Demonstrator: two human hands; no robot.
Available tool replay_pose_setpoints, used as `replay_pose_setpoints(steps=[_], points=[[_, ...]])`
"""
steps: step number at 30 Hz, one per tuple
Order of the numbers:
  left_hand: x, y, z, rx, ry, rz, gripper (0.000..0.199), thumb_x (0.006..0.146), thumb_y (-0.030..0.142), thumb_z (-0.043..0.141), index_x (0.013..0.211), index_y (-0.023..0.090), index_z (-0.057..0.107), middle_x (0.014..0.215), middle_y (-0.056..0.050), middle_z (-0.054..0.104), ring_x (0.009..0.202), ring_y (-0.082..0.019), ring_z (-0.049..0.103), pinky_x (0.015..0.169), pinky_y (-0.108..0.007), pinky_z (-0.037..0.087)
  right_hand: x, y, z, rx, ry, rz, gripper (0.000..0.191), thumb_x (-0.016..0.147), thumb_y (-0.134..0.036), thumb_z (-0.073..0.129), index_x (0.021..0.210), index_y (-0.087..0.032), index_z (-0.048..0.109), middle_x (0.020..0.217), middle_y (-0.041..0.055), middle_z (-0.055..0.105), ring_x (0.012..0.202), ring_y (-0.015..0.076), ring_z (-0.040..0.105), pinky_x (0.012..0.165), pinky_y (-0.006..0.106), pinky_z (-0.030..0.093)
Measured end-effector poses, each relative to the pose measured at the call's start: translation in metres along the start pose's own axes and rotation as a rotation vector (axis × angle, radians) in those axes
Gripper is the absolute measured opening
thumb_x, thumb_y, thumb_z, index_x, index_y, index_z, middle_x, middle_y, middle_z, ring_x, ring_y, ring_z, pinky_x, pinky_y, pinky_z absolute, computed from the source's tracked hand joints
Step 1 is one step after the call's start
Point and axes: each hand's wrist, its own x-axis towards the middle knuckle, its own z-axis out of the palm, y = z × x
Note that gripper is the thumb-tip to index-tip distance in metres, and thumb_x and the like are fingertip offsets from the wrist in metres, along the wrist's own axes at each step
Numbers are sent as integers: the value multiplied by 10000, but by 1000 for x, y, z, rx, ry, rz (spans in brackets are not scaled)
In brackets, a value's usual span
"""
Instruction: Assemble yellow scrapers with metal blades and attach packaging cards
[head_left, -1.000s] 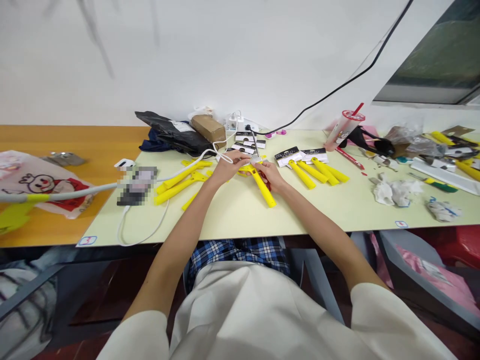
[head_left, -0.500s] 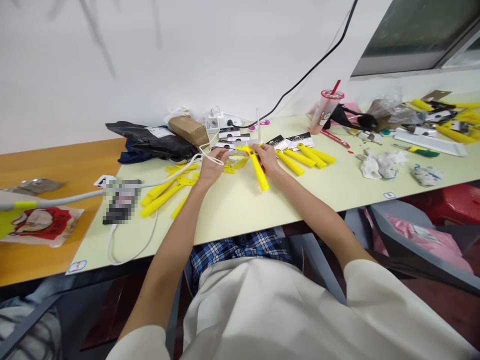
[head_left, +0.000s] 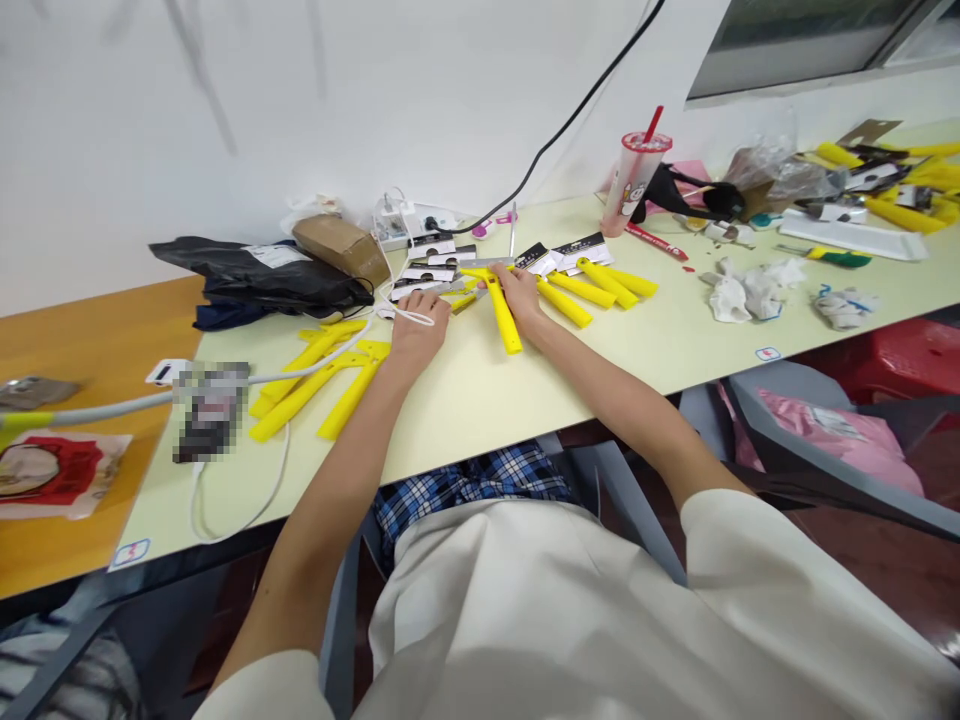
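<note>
My right hand (head_left: 517, 292) is closed around the neck of a yellow-handled scraper (head_left: 503, 315), whose handle points down toward me. Its T-shaped head lies toward the left, with a grey metal strip close by. To the left, my left hand (head_left: 420, 330) rests low over the table, fingers curled beside a small yellow piece (head_left: 463, 302); whatever is under the fingertips is hidden. Several yellow handles (head_left: 296, 400) lie left of my left forearm. On the right are more scrapers (head_left: 592, 290) with black-and-white cards (head_left: 581, 252) at their heads.
A white cable (head_left: 307, 368) crosses above my left wrist. Behind are a black plastic bag (head_left: 262, 280), a brown box (head_left: 341, 250) and a power strip (head_left: 397, 222). At the back right stand a drink cup (head_left: 634, 185), crumpled tissues (head_left: 750, 290) and a pile of yellow tools (head_left: 907, 205).
My left hand has moved from the scraper's head down toward the table. My right hand still holds the scraper. The whole view has shifted slightly.
</note>
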Motion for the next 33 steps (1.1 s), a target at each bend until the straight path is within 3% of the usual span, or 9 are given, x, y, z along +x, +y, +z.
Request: replay_pose_setpoints(steps=[4,6,9,12,15,19,26,30,33], points=[[3,-6,5,-232,251,-176,148,1090,285,575,999,223,673,1101,-146,731,1119,-334,689,1080,-522,489,-1,3,6,61,35,-1,291,1058,-387,753,887,-218,590,764,13,707,606,124,555,540,220,439],[7,-8,6,-473,373,-305,181,1103,345,600,966,231,630,973,-90,720,936,-253,708,936,-414,550,-2,4,7,75,3,5,264,1057,-365,749,902,-214,597,766,16,715,605,122,555,536,215,427],[14,-8,2,-898,506,-493,291,1029,459,757,922,237,601,823,-8,681,686,-142,634,690,-273,527,-4,4,8,52,-37,12,303,1022,-398,790,886,-222,583,759,17,728,557,114,495,491,218,382],[19,-7,-8,-1198,577,-560,380,900,468,910,884,238,608,771,28,658,639,-95,599,637,-216,517,-10,3,11,33,-109,33,337,975,-437,830,873,-224,589,733,16,737,501,107,422,438,222,344],[20,-7,-18,-1371,543,-608,402,865,490,943,868,245,624,767,23,673,702,-103,663,666,-206,560,-17,2,16,-2,-204,52,347,923,-446,868,849,-213,622,693,12,734,447,90,354,382,224,277],[18,-8,-21,-1388,420,-594,415,902,605,890,936,235,704,894,-41,774,876,-163,768,748,-260,624,-24,5,22,-46,-319,53,286,910,-411,843,832,-183,689,695,27,761,407,71,308,345,220,232],[11,-2,-18,-1095,274,-315,480,899,657,863,921,179,821,933,-75,801,936,-220,762,847,-345,607,-37,5,30,-85,-420,74,283,900,-410,843,811,-188,690,737,45,805,378,60,314,317,201,240],[6,4,-23,-937,236,-234,423,919,633,846,893,211,855,1020,-93,826,1053,-260,753,969,-386,603,-42,1,29,-130,-421,88,285,920,-384,818,755,-223,651,529,-28,646,350,82,306,290,196,231],[4,8,-21,-934,239,-264,432,921,640,839,903,209,865,1052,-106,828,1074,-269,747,964,-392,613,-44,1,27,-136,-438,89,335,943,-367,772,682,-233,610,425,-46,504,330,102,334,284,209,271]])
